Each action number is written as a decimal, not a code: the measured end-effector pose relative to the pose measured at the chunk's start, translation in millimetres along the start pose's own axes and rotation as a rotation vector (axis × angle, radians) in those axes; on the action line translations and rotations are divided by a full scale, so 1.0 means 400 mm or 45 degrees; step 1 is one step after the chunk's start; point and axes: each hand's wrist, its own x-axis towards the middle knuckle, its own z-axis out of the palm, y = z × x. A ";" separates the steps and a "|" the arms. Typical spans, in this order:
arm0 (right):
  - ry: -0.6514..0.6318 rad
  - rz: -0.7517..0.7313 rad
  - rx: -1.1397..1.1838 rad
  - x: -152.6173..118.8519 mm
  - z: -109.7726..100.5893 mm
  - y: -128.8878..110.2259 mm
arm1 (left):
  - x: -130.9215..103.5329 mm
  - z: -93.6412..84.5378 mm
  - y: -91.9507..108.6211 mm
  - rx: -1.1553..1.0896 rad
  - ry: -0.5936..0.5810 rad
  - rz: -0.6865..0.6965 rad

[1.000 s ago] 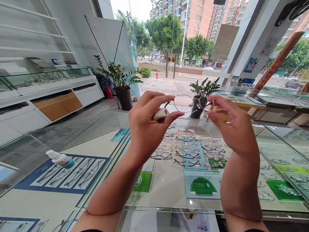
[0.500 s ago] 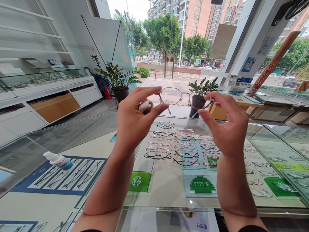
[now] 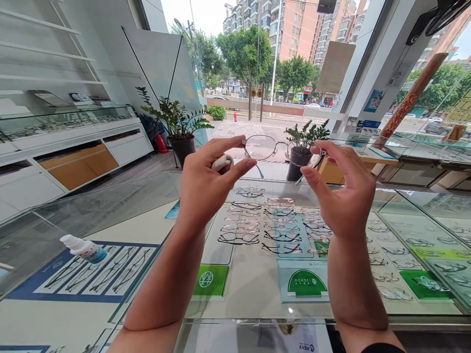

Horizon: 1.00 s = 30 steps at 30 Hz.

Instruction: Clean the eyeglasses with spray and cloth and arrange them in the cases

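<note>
A pair of thin metal-framed eyeglasses [image 3: 260,147] is held up level in front of me, lenses toward the window. My left hand [image 3: 206,181] pinches the frame's left end between thumb and index finger. Tucked in its curled fingers is a small whitish, crumpled-looking item [image 3: 222,163], mostly hidden. At the other end, my right hand [image 3: 344,191] pinches the rim, its fingers covering part of that lens. The temples point away from me, their teal tips showing below the frame. Faint print is visible on the left lens.
Below lies a glass counter [image 3: 253,294] displaying rows of eyeglasses [image 3: 241,239]. A white spray bottle [image 3: 84,249] lies on its side at left. A green sign [image 3: 307,282] stands in front of the rows. Potted plants [image 3: 183,152] stand beyond the counter, before the glass door.
Both hands keep their pinch on the eyeglasses, which stay nearly in place. The view has shifted slightly, so the counter and bottle appear a little lower and further left.
</note>
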 end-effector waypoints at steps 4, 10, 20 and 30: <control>-0.003 0.019 0.007 0.002 -0.002 -0.001 | -0.001 0.000 0.004 0.013 0.012 0.004; 0.005 0.018 0.050 -0.001 -0.001 0.003 | -0.003 0.005 0.011 0.021 0.036 0.027; -0.023 0.010 0.015 0.003 -0.005 0.003 | -0.006 0.008 0.010 0.029 0.037 0.041; -0.069 0.076 0.092 0.009 -0.010 0.007 | -0.009 0.013 0.018 0.108 0.100 0.121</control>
